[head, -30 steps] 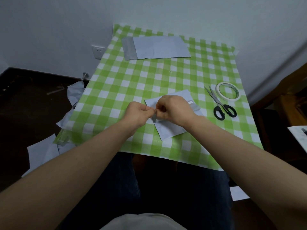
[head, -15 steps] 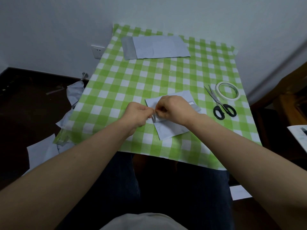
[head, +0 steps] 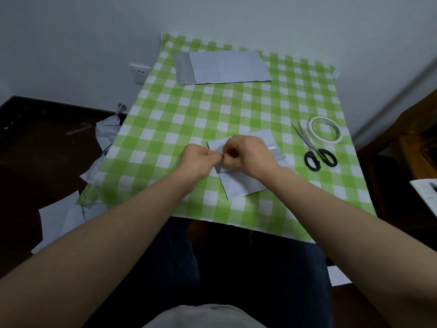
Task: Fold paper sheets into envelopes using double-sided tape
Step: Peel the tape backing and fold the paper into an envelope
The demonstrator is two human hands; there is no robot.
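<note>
You're curling your L hand, thumb and forefinger pinched together at the left edge of the paper. Your R hand is doing the same from the other side, fingers curled under, tips meeting the L ones. Both are gripping sth small right at that edge. It's too tiny to make out, so can't tell if it's the paper's fold or sth stuck on it.

The paper is lying folded on the near-middle of the tablecloth, a bit skewed. Its near corner is sticking out below your R wrist and its far-right corner is showing past your knuckles. A short tape strip is peeking out just right of the R hand, on the paper's right side.

Further right, scissors w/ black handles are lying closed, handles toward you, blades pointing far-left. The tape roll is lying flat just beside the blades on their right. Can't tell if they're touching.

At the far end of the cloth an envelope is lying flat, grey flap open at its left, well apart from your hands. Off the cloth's left edge, paper scraps are lying on the dark floor, and a socket is sitting on the wall at far left.
</note>
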